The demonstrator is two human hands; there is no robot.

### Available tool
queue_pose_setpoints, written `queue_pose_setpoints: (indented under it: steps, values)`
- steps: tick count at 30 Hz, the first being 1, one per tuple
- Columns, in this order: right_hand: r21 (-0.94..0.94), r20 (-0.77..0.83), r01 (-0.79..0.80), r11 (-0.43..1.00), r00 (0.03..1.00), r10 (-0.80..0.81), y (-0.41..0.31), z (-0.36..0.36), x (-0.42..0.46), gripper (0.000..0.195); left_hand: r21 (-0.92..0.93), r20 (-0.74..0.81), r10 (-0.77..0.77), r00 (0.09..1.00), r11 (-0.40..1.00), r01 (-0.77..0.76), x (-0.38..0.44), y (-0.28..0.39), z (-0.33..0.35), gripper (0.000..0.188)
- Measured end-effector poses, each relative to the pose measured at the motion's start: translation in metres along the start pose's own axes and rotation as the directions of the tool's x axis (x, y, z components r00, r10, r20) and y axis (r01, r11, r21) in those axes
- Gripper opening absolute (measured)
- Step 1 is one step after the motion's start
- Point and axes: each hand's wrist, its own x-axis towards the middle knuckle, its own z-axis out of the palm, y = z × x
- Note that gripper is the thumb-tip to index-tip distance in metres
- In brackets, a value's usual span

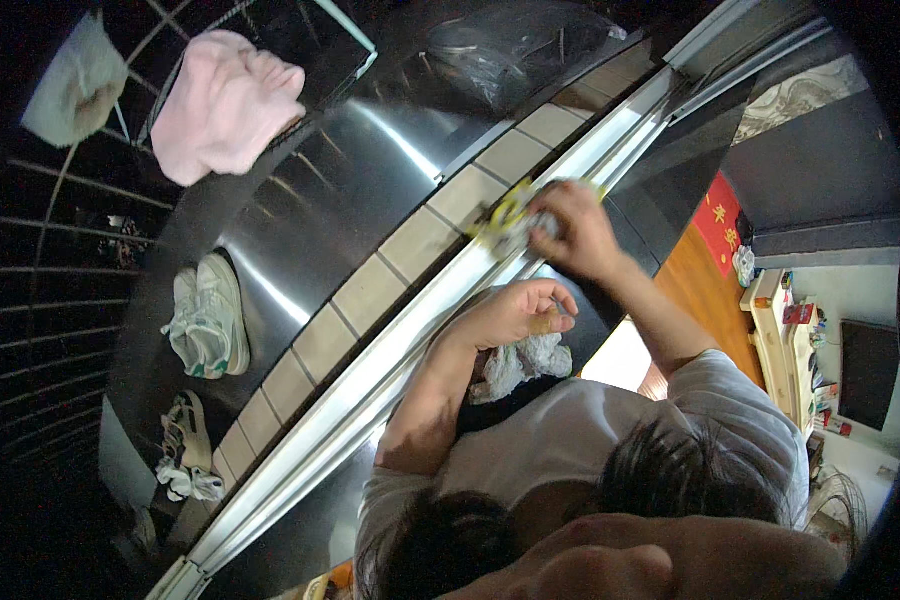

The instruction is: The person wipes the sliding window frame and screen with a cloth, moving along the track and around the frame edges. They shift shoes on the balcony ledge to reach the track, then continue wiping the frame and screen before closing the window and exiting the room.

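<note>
My right hand (579,229) presses a crumpled yellow-and-white cloth or piece of film (506,225) against a white sliding-door track (397,337). Motion blurs the hand and the cloth, so the material cannot be told. Just nearer to my body, my left hand (521,313) hovers beside the track with its fingers loosely curled and apart. I see nothing held in it. Below its fingers, close to my lap, lies a crumpled whitish bundle (521,366), partly covered by the hand and forearm.
Beige tiles (345,304) border the track. Beyond lie dark floor tiles, white sneakers (208,319), another pair of shoes (187,442), a pink cloth (225,109) on a rack and clear plastic (487,64). A red mat (718,225) and cream cabinet (780,337) are at right.
</note>
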Motion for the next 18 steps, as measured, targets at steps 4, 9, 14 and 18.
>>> queue_pose_setpoints:
  steps: [4, 9, 14, 18]
  values:
    - [-0.213, -0.292, -0.328, 0.92, 0.92, 0.26, 0.092, -0.025, -0.007, 0.027, 0.018, -0.007, 0.055, 0.998, 0.998, -0.055, 0.005, -0.008, 0.0, 0.027]
    - [-0.408, -0.477, -0.412, 0.815, 0.857, 0.194, 0.122, -0.025, -0.001, 0.031, 0.065, -0.035, 0.047, 0.998, 0.997, -0.045, 0.006, -0.002, 0.003, 0.026]
    - [-0.408, -0.49, -0.446, 0.797, 0.843, 0.221, 0.124, -0.026, -0.004, 0.03, 0.116, -0.009, 0.021, 1.0, 0.993, -0.02, 0.007, -0.002, 0.0, 0.031]
    - [-0.382, -0.453, -0.452, 0.806, 0.852, 0.263, 0.118, -0.025, 0.002, 0.031, 0.127, -0.024, 0.014, 1.0, 0.992, -0.011, 0.004, 0.002, -0.002, 0.03]
